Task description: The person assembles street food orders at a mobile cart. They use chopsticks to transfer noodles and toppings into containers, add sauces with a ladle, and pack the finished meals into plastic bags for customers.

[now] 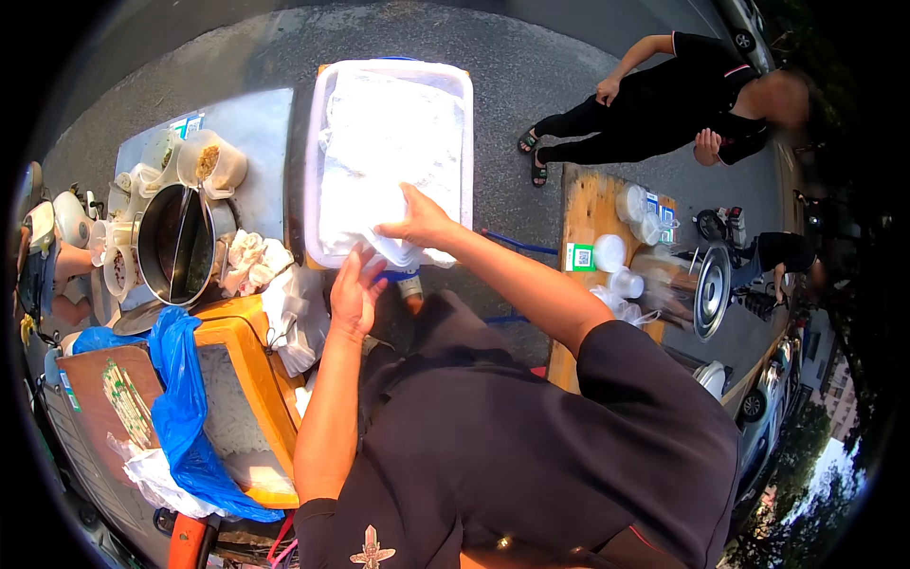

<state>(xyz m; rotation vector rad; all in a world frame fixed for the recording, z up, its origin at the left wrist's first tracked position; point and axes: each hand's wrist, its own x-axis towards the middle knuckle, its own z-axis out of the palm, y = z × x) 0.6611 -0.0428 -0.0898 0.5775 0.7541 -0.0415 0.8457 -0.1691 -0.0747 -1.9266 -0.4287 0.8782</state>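
A translucent white plastic tub (467, 163) stands in front of me, filled with bright white material under a crumpled white cover (391, 142). Over its near part is my right hand (423, 222), two digits spread apart and the others hidden. A ridged white fold (394, 249) lies just below that hand; whether I grip it is unclear. At the tub's near edge, my left hand (357, 295) is raised with fingers apart and nothing in it.
Left are a divided metal pot (176, 245), plastic food containers (212, 162), a yellow insulated box (245, 320) and a blue plastic bag (176, 398). A wooden table (579, 206) on the right bears plastic tubs (609, 252) and a metal-lidded container (712, 291). Beyond it stands a person (640, 107).
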